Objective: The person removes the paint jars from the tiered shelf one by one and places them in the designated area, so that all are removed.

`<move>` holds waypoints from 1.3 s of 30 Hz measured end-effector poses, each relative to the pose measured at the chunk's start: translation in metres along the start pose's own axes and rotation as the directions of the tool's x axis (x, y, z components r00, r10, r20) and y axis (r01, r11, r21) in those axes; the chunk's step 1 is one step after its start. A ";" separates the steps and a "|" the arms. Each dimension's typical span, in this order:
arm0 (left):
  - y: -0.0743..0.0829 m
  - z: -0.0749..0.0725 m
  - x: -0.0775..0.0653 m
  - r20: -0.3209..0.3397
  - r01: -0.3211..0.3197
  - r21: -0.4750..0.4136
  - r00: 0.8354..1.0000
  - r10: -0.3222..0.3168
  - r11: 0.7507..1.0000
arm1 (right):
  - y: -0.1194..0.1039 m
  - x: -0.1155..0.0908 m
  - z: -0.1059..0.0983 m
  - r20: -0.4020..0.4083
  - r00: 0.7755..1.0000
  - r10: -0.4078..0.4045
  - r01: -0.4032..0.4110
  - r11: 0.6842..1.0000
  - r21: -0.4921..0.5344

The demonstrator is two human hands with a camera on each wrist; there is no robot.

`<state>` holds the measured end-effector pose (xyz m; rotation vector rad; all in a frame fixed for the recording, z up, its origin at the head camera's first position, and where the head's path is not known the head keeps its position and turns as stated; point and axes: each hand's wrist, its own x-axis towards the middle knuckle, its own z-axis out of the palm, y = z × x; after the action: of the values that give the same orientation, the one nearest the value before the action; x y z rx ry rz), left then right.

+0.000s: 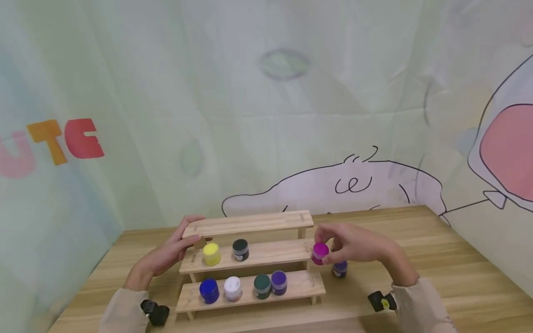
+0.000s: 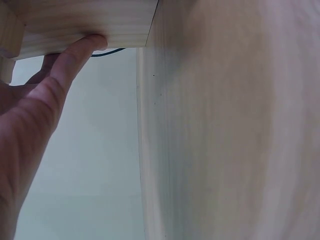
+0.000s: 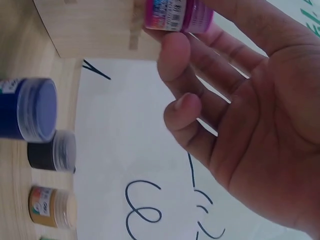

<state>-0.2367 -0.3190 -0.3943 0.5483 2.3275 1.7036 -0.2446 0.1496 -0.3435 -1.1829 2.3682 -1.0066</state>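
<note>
A three-tier wooden rack (image 1: 250, 224) stands on the table. My left hand (image 1: 172, 252) holds its left end at the upper tier, thumb in front; in the left wrist view a finger lies against the wood (image 2: 85, 20). Between the fingertips of my right hand (image 1: 356, 243) is a magenta paint jar (image 1: 320, 253), by the right end of the middle tier. The label on that jar (image 3: 167, 14) shows in the right wrist view. A yellow jar (image 1: 211, 254) and a black jar (image 1: 240, 250) sit on the middle tier. The lower tier bears blue (image 1: 209, 291), white (image 1: 232, 289), green (image 1: 262, 286) and purple (image 1: 279, 283) jars.
Right of the rack, a dark blue-purple jar (image 1: 339, 269) stands on the table (image 1: 449, 273), partly below my right hand. The right wrist view also shows a black-bodied jar (image 3: 42, 156) and an ochre jar (image 3: 44, 206). A printed curtain (image 1: 233, 115) hangs behind the table.
</note>
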 end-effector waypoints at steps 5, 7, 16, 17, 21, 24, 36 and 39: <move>0.000 -0.001 0.000 0.001 -0.004 0.002 1.000 0.004 1.000 | 0.004 -0.009 -0.008 0.037 0.999 0.010 -0.011 1.000 0.029; 0.000 -0.001 0.000 0.002 -0.002 0.004 1.000 0.002 1.000 | 0.005 -0.012 -0.011 0.041 0.999 0.019 -0.019 1.000 0.012; 0.000 0.000 -0.001 0.007 0.004 -0.007 1.000 -0.004 1.000 | 0.009 -0.028 -0.022 0.059 0.997 0.049 -0.051 0.998 0.042; 0.000 0.000 -0.001 0.005 0.006 -0.007 1.000 -0.006 1.000 | 0.010 -0.030 -0.023 0.061 0.997 0.047 -0.050 0.998 0.045; 0.000 0.001 -0.001 0.003 0.000 0.005 1.000 0.000 1.000 | 0.015 -0.036 -0.028 0.058 0.997 0.048 -0.049 0.998 0.026; 0.001 0.001 -0.001 -0.004 -0.001 0.022 1.000 0.001 1.000 | 0.019 -0.040 -0.030 0.062 0.995 0.074 -0.075 0.997 0.020; -0.003 -0.003 0.000 0.016 -0.025 0.016 1.000 0.025 1.000 | 0.035 -0.050 -0.035 0.139 0.982 0.128 -0.148 0.979 0.143; -0.004 -0.003 0.000 0.029 -0.036 0.002 0.999 0.036 0.999 | 0.039 -0.053 -0.037 0.142 0.977 0.160 -0.183 0.970 0.162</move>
<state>-0.2387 -0.3230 -0.3971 0.6144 2.3139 1.6969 -0.2545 0.2246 -0.3471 -0.9322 2.1899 -1.0234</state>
